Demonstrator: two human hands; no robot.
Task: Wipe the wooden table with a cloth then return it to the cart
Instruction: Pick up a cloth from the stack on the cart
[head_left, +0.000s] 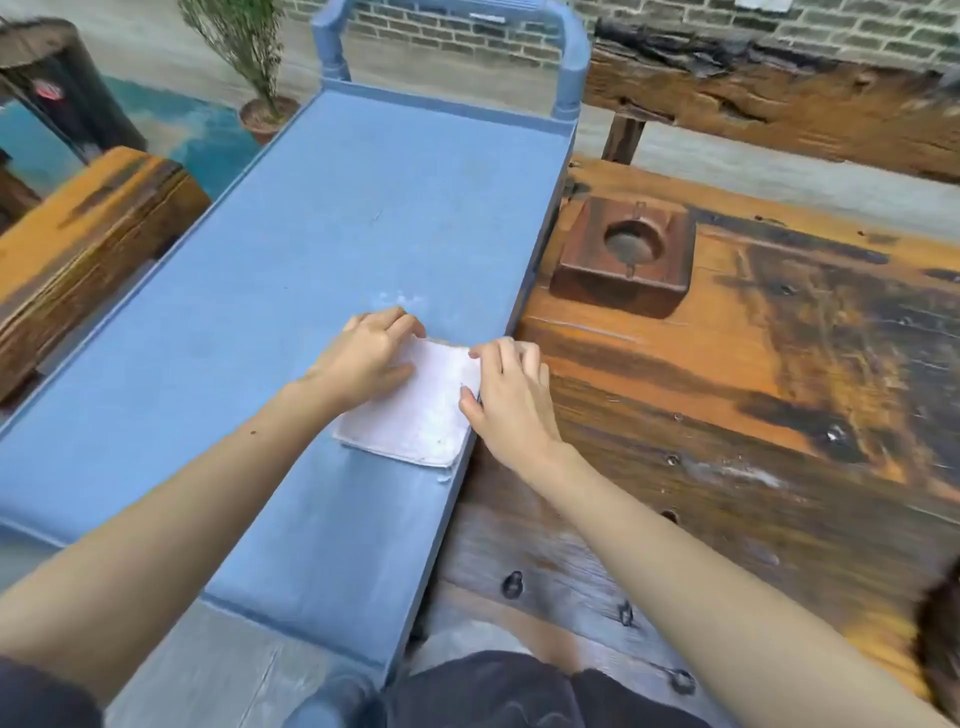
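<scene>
Blue cart (322, 249) parked against the wooden tabletop (727, 415). White folded cloth (415, 415) lies on the cart's right edge. Left hand (363, 358) pressing flat on it, right hand (511, 400) pinching its edge. Ashtray (623, 257) nearby.

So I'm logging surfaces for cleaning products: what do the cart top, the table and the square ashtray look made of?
Cart top: probably blue-painted wood or board, matte, with scuffed pale patches. Table: solid old timber, orange-brown and glossy, with dark weathered grain and holes. Ashtray: a carved wooden block, dark reddish stain, round hollow in the middle.
</scene>
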